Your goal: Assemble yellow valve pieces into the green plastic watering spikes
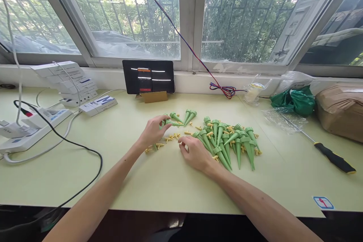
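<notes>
A pile of green plastic cone spikes [231, 141] lies on the pale green table [159, 181], mixed with small yellow plastic pieces [172, 136]. My left hand [153, 131] reaches to a few separate green spikes [177, 118] further back, its fingers pinched on one green spike [164, 122]. My right hand [195, 153] rests on the table at the left edge of the pile, fingers curled with the fingertips pinching at a small yellow piece [180, 143].
A tablet with a phone [148, 76] leans against the window sill. Power strips and cables [34, 128] and stacked white boxes [70, 83] sit at the left. A screwdriver [331, 155], green bag [295, 101] and brown parcel [342, 111] lie at the right.
</notes>
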A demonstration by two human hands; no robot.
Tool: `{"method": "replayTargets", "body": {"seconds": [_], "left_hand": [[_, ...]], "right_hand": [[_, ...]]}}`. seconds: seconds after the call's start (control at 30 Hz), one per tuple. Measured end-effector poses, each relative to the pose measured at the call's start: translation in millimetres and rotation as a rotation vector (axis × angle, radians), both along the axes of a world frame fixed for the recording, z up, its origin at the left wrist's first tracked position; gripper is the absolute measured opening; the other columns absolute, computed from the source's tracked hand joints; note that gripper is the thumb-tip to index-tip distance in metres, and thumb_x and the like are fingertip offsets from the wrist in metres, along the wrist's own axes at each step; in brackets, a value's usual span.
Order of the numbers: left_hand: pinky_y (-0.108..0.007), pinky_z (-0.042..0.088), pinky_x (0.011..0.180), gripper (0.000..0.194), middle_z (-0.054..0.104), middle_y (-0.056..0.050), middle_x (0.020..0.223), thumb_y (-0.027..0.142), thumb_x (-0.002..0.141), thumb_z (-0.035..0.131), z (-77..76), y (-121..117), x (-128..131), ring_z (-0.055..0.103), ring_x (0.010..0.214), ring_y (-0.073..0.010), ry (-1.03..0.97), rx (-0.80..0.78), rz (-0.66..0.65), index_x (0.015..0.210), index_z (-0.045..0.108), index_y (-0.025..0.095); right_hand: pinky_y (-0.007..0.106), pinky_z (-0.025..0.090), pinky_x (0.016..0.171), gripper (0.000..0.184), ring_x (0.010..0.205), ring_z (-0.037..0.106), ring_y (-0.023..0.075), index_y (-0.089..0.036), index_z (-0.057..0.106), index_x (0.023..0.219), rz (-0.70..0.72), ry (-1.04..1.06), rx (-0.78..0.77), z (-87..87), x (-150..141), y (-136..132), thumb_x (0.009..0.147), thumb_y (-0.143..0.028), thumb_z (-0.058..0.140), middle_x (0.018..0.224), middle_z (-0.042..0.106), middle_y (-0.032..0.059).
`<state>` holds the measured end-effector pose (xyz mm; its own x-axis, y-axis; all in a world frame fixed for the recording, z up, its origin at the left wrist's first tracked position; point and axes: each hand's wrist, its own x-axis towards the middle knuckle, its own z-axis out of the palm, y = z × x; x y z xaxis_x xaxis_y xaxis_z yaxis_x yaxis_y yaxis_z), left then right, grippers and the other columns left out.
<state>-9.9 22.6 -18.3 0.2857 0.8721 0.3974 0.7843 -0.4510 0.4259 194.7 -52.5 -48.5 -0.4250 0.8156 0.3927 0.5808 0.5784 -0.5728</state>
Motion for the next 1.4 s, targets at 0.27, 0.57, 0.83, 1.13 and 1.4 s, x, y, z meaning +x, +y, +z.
{"method": "replayTargets", "body": {"seconds": [0.27, 0.57, 0.83, 1.13, 1.4], "left_hand": [[-0.027, 0.051, 0.070, 0.031, 0.068, -0.006, 0.100, 0.041, 0.093, 0.052, 6.9, -5.1, 5.1, 0.061, 0.077, -0.0160, -0.241, 0.140, 0.030, 0.111, 0.064, 0.019], [-0.030, 0.052, 0.077, 0.027, 0.062, -0.009, 0.108, 0.036, 0.095, 0.051, 5.7, -9.6, 7.3, 0.061, 0.089, -0.0186, -0.478, 0.119, -0.149, 0.111, 0.065, 0.019], [-0.024, 0.043, 0.061, 0.030, 0.064, -0.005, 0.090, 0.037, 0.085, 0.070, 9.2, -13.2, 8.1, 0.049, 0.064, -0.0098, -0.956, -0.407, -0.306, 0.108, 0.066, 0.018], [-0.019, 0.033, 0.046, 0.034, 0.060, -0.001, 0.070, 0.045, 0.079, 0.075, 15.9, -7.3, 5.1, 0.042, 0.049, -0.0065, -1.208, -0.530, -0.274, 0.088, 0.058, 0.017], [-0.019, 0.026, 0.044, 0.036, 0.054, 0.000, 0.065, 0.053, 0.088, 0.060, 15.7, -17.7, 12.2, 0.038, 0.044, -0.0065, -1.027, -0.758, -0.360, 0.088, 0.055, 0.018]], "right_hand": [[0.029, 0.046, 0.082, 0.026, 0.091, 0.062, 0.0190, -0.020, 0.061, 0.113, -0.137, 0.013, -0.011, -3.5, -2.0, 3.9, 0.091, -0.013, 0.049, 0.106, 0.061, 0.0077], [0.029, 0.046, 0.078, 0.033, 0.086, 0.060, 0.0168, -0.023, 0.056, 0.122, -0.180, -0.101, -0.069, -7.6, -6.8, 5.9, 0.090, -0.017, 0.049, 0.117, 0.054, 0.0067], [0.030, 0.046, 0.079, 0.031, 0.087, 0.060, 0.0175, -0.022, 0.054, 0.122, -0.185, -0.144, -0.081, -5.7, -7.7, 6.6, 0.091, -0.020, 0.047, 0.117, 0.053, 0.0077], [0.029, 0.046, 0.079, 0.034, 0.089, 0.061, 0.0180, -0.022, 0.053, 0.127, -0.191, -0.162, -0.063, -3.8, -7.7, 6.6, 0.093, -0.021, 0.047, 0.118, 0.055, 0.0079], [0.028, 0.044, 0.072, 0.038, 0.083, 0.061, 0.0179, -0.022, 0.049, 0.132, -0.237, -0.224, -0.046, -2.8, -10.8, 13.5, 0.094, -0.022, 0.048, 0.117, 0.055, 0.0081]]}}
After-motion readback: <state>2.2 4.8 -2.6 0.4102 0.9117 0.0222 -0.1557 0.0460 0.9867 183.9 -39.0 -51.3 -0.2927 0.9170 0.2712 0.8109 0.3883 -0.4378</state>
